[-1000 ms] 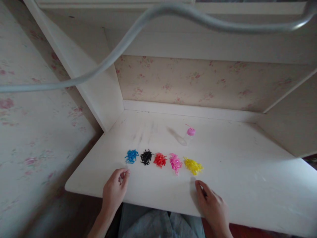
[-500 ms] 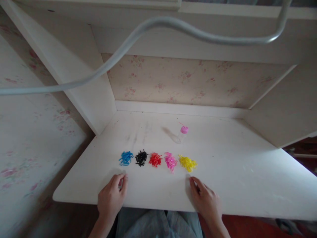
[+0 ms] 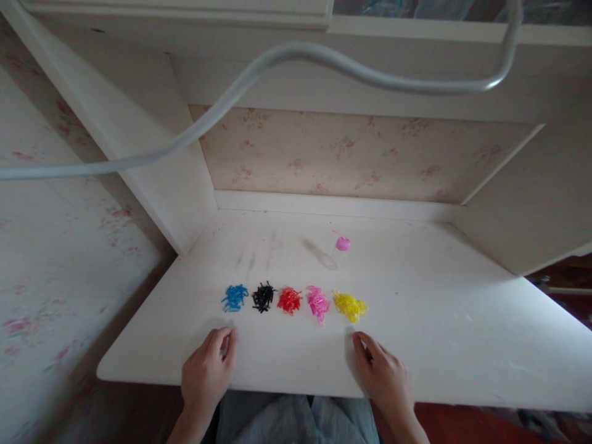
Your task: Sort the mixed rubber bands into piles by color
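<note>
My left hand [image 3: 209, 365] rests near the front edge of the desk, fingers curled and thumb tip meeting them. Nothing shows in the gap of that hand. My right hand [image 3: 385, 371] lies in a mirrored pose, closed the same way with no object visible. A row of small piles, which look like tiny elastic bands, lies just beyond the hands: blue pile [image 3: 235, 298], black pile [image 3: 263, 297], red pile [image 3: 289, 300], pink pile [image 3: 318, 304] and yellow pile [image 3: 350, 306]. Blue is nearest the left hand, yellow nearest the right. Neither hand touches a pile.
Behind the piles a small clear container with a pink lid [image 3: 343, 244] stands on the white desk [image 3: 444, 320]. A thick pale cable or tube [image 3: 314, 52] crosses the upper view. Side panels [image 3: 152, 154] and an overhead shelf [image 3: 370, 102] frame the desk.
The view has tipped very slightly, so everything sits a little lower in the picture. Hands, piles and container keep their places.
</note>
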Action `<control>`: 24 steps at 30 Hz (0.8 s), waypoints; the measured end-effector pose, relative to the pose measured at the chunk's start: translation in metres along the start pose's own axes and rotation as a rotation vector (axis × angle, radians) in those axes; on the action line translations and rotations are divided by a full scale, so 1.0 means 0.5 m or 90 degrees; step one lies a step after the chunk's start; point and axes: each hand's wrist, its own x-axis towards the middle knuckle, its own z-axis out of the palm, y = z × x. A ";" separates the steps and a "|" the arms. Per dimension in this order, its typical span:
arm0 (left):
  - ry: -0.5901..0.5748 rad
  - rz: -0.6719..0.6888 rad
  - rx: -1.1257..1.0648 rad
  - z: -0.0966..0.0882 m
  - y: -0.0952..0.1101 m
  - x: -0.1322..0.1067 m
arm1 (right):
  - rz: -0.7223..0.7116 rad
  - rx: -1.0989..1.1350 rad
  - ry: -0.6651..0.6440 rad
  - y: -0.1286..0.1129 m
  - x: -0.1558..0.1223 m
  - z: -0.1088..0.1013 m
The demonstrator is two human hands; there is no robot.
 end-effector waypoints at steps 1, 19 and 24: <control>0.000 -0.001 0.002 0.001 0.000 0.000 | 0.000 -0.001 -0.003 0.000 0.000 0.000; -0.001 0.018 -0.007 0.004 -0.005 0.002 | -0.013 -0.023 0.008 0.001 0.001 0.001; 0.001 0.025 0.008 0.003 -0.004 0.003 | -0.016 -0.030 0.005 -0.001 0.002 -0.002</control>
